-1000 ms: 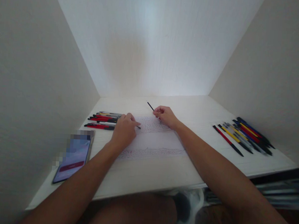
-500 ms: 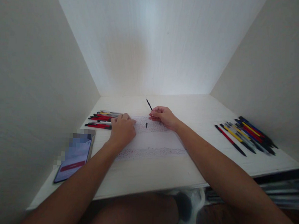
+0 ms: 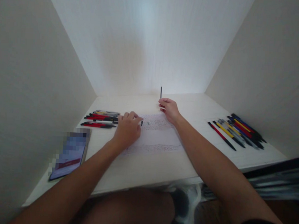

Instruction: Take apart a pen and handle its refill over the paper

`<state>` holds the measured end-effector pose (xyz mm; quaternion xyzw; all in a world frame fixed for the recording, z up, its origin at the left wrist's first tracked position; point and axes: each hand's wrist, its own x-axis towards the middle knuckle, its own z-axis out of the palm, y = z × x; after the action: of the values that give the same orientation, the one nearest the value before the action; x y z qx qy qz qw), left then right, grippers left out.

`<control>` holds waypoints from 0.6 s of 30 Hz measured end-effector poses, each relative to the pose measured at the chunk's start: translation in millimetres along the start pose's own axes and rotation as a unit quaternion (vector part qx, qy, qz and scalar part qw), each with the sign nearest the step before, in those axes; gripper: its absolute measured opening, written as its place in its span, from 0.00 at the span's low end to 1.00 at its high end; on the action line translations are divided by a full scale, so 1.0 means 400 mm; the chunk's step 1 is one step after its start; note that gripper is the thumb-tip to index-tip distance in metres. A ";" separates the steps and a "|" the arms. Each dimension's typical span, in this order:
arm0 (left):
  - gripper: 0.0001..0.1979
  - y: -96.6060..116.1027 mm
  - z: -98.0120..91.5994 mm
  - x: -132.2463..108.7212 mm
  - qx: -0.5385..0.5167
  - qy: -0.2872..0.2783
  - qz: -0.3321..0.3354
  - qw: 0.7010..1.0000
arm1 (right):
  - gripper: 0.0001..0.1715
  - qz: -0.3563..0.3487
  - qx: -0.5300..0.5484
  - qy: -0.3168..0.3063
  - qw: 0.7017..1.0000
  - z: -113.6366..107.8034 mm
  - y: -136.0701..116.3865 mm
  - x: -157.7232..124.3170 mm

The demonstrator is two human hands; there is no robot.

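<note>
White desk [image 3: 161, 166] fills the head view. The right hand [image 3: 170, 109], at 12 o'clock, pinches a thin black refill [image 3: 161, 92] upright. It looks light, stiff and slick, best gripped low on its shaft. The left hand [image 3: 127, 129], fingers curled, nips a small dark tip [image 3: 142, 123] over the paper [image 3: 158, 137]. Red pens [image 3: 99, 119] lie at 10 o'clock, mixed pens [image 3: 236, 131] at 3, a phone [image 3: 69, 154] at 8.

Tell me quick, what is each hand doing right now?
Left hand: closed, fingertips pinching a small black piece over the paper.
Right hand: closed on a thin black pen, held upright.
</note>
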<state>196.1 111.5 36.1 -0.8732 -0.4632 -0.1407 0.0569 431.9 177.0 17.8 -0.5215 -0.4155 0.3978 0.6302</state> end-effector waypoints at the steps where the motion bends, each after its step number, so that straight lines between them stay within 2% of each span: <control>1: 0.16 0.029 0.001 0.005 -0.013 -0.004 0.037 0.999 | 0.11 -0.013 -0.010 0.006 1.000 -0.002 0.004 0.004; 4: 0.15 0.128 0.012 0.031 -0.050 -0.034 0.125 0.990 | 0.09 -0.096 -0.095 0.017 0.991 -0.004 0.008 0.006; 6: 0.15 0.182 0.023 0.051 -0.041 -0.044 0.142 0.988 | 0.07 -0.168 -0.176 0.017 0.970 -0.002 0.003 0.001; 8: 0.14 0.213 0.032 0.068 -0.031 -0.048 0.141 0.988 | 0.05 -0.230 -0.237 0.013 0.944 0.001 -0.006 -0.006; 11: 0.15 0.214 0.036 0.074 -0.017 -0.042 0.121 0.992 | 0.02 -0.292 -0.269 0.007 0.918 0.008 -0.016 -0.016; 18: 0.13 0.137 0.017 0.040 0.026 -0.023 0.048 0.998 | 0.03 -0.346 -0.321 -0.008 0.881 0.013 -0.016 -0.029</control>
<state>251.1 94.7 36.2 -0.8953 -0.4259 -0.1058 0.0762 423.4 167.1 23.6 -0.5149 -0.6799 0.0033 0.5220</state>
